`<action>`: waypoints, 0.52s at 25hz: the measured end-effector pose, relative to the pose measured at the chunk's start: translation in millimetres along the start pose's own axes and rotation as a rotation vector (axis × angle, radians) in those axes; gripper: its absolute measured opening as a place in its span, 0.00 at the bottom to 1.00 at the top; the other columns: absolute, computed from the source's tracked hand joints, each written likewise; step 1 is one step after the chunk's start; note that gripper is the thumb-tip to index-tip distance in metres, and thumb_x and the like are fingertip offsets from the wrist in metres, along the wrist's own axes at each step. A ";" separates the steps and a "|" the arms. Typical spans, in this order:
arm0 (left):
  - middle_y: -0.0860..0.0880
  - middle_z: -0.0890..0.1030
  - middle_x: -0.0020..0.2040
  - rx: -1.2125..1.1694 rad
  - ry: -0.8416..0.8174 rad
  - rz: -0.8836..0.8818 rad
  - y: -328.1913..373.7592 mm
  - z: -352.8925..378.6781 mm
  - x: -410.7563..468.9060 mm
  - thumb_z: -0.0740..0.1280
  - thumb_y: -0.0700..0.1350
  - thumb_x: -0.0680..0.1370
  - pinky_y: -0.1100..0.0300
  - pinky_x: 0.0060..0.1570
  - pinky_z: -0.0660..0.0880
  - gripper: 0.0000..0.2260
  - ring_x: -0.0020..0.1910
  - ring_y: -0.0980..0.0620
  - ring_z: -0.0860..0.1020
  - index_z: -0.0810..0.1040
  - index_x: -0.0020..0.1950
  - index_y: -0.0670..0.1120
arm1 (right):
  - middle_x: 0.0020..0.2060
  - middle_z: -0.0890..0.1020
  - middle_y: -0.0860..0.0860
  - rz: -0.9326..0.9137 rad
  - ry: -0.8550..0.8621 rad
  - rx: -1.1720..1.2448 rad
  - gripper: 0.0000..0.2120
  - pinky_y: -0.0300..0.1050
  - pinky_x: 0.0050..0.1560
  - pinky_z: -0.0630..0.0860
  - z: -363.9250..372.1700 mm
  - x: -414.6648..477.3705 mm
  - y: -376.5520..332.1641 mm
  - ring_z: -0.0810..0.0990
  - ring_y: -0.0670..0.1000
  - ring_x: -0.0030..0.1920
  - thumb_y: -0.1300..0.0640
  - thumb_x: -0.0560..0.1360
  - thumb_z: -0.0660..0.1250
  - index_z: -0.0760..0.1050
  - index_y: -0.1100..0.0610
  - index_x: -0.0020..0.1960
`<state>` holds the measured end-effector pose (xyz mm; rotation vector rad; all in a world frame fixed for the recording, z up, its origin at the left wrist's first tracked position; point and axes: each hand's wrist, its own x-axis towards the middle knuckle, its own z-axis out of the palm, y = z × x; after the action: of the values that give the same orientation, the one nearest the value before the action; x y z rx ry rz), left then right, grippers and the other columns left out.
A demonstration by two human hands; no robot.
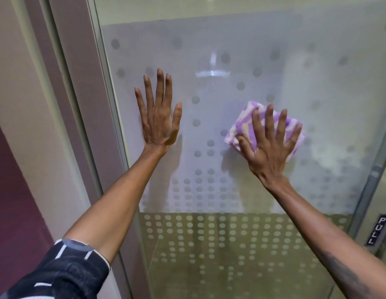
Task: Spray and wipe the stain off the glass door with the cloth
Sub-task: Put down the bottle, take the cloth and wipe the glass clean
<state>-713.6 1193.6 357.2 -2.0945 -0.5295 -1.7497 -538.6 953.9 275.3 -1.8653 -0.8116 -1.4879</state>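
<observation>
While the left hand (158, 117) just braces flat on the glass (209, 35), the right hand (268, 143) presses the cloth (248, 119) open-palmed; the cloudy stain (330, 156) sits just right of it, so I'd sweep rightward.

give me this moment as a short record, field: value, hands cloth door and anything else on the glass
left hand: flat on the glass, fingers spread, holds nothing
right hand: open palm pressing the cloth to the glass
cloth: purple and cream, folded, under the right hand
glass door: frosted band with dot pattern
cloudy patch: right of the cloth
sign: reads PULL, at right edge
spray bottle: not in view
</observation>
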 end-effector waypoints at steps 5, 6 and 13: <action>0.52 0.43 0.85 0.003 0.022 0.017 -2.8 3.0 0.0 0.46 0.59 0.85 0.37 0.80 0.41 0.30 0.84 0.40 0.44 0.45 0.85 0.49 | 0.80 0.66 0.49 -0.116 0.084 0.073 0.37 0.77 0.77 0.49 14.3 27.6 -87.4 0.61 0.62 0.81 0.28 0.78 0.58 0.62 0.47 0.81; 0.50 0.45 0.85 0.008 0.017 0.016 -2.6 2.0 0.2 0.46 0.59 0.85 0.37 0.80 0.42 0.30 0.84 0.40 0.45 0.45 0.85 0.49 | 0.80 0.66 0.50 -0.200 0.056 0.108 0.37 0.78 0.76 0.49 17.5 11.9 -98.8 0.60 0.62 0.81 0.29 0.78 0.58 0.63 0.47 0.81; 0.46 0.51 0.85 0.005 0.015 0.022 -2.0 -1.9 -1.7 0.45 0.59 0.85 0.37 0.79 0.42 0.30 0.84 0.37 0.48 0.47 0.85 0.48 | 0.82 0.60 0.46 -0.580 -0.159 0.038 0.34 0.73 0.78 0.48 22.8 -139.6 -23.1 0.54 0.56 0.83 0.34 0.79 0.61 0.60 0.45 0.82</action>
<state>-716.5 1194.3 355.9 -2.0741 -0.5045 -1.7493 -567.9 973.6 136.3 -1.8217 -1.5443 -1.6447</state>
